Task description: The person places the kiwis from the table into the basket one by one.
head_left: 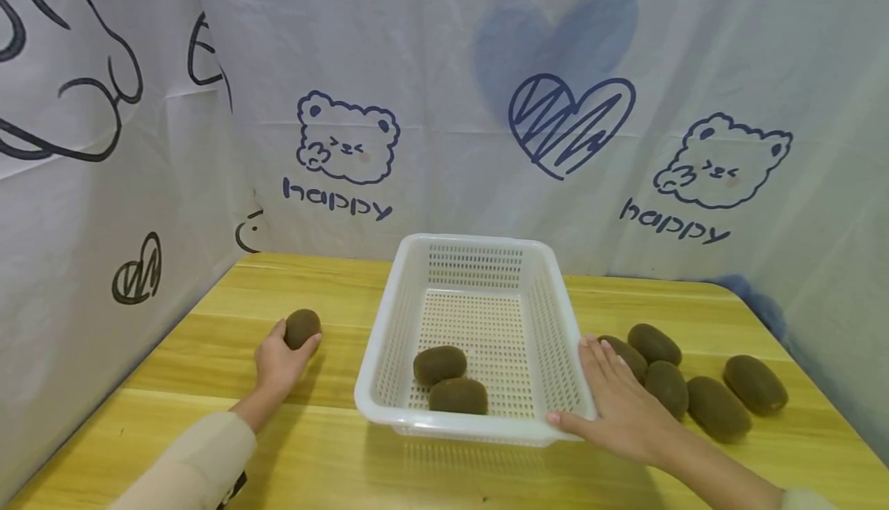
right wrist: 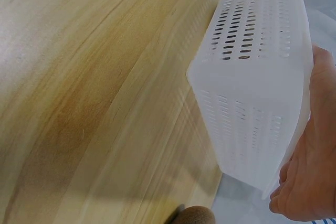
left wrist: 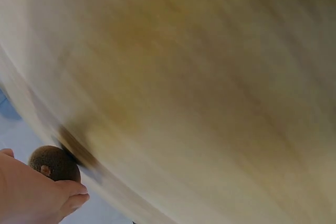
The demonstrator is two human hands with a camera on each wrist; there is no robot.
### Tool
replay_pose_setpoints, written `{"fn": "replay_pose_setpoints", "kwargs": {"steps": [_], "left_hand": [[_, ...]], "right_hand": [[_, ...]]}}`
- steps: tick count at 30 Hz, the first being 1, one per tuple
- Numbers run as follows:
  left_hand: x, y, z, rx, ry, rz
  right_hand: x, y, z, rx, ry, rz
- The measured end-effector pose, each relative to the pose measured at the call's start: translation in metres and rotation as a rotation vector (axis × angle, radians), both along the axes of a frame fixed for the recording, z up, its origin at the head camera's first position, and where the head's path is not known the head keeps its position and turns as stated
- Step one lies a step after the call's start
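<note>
On the left of the table my left hand (head_left: 279,359) grips a brown kiwi (head_left: 303,329) between thumb and fingers. The left wrist view shows one end of that kiwi (left wrist: 54,163) above the fingers. A white perforated plastic basket (head_left: 479,423) stands in the middle, with two kiwis, one kiwi (head_left: 441,365) lying behind another kiwi (head_left: 458,396), near its front wall. My right hand (head_left: 625,410) rests against the basket's right rim, fingers extended and thumb on the front corner. In the right wrist view, the basket (right wrist: 247,77) hides part of that hand.
Several loose kiwis lie right of the basket, among them a kiwi (head_left: 755,384) farthest right and a kiwi (head_left: 654,343) at the back. Part of one is behind the right hand. The wooden table (head_left: 312,456) meets a printed white cloth (head_left: 444,186) at the back.
</note>
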State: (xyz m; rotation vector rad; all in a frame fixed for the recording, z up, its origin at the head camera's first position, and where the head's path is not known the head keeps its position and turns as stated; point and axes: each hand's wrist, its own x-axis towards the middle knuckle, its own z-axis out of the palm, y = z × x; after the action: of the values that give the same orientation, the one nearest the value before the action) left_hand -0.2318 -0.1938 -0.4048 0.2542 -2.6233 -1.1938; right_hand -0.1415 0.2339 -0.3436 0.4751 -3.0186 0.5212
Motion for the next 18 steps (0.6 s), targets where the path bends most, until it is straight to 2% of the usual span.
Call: {"fn": "replay_pose_setpoints", "kwargs": {"steps": [6, 13, 18], "left_hand": [[-0.0019, 0.0006, -0.0002, 0.018, -0.017, 0.036], [-0.0056, -0.0022, 0.0004, 0.012, -0.069, 0.043], [-0.0067, -0.0039, 0.0016, 0.003, -0.069, 0.043]], "right_hand": [[0.0000, -0.0003, 0.0011, 0.007, 0.000, 0.000], [-0.0005, -0.0002, 0.0017, 0.015, 0.003, 0.008], [-0.0003, -0.0001, 0.0022, 0.011, 0.002, 0.009]]}}
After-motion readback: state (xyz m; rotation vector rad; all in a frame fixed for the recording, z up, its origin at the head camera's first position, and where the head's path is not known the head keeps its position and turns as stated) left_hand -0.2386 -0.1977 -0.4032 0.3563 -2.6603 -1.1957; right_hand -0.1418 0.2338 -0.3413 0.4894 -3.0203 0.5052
